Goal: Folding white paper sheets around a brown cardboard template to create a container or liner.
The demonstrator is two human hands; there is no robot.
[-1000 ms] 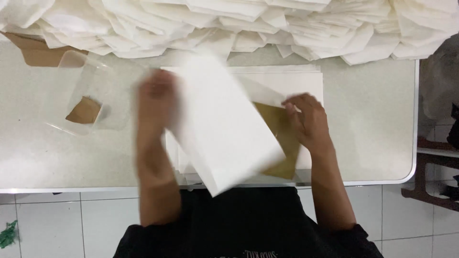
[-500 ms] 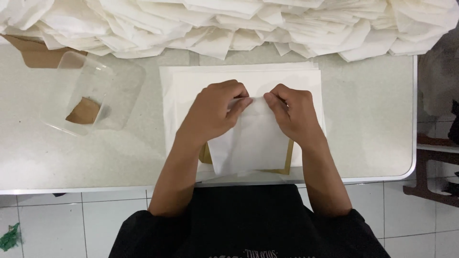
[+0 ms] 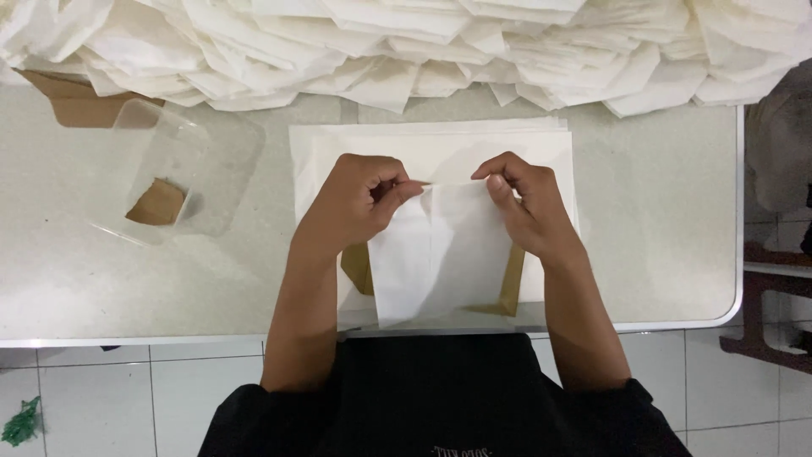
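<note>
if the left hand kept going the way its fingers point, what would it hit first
Its fingers point across toward the right hand, which also pinches the top edge of the white paper bag, so probably those fingers first; depth is unclear.

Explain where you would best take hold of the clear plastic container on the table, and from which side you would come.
Grip the clear plastic container by its raised rim, coming from above. It lies open and apart from both hands, left of the paper stack; its thin wall likely suits a pinch, and only a brown card piece sits inside.
</note>
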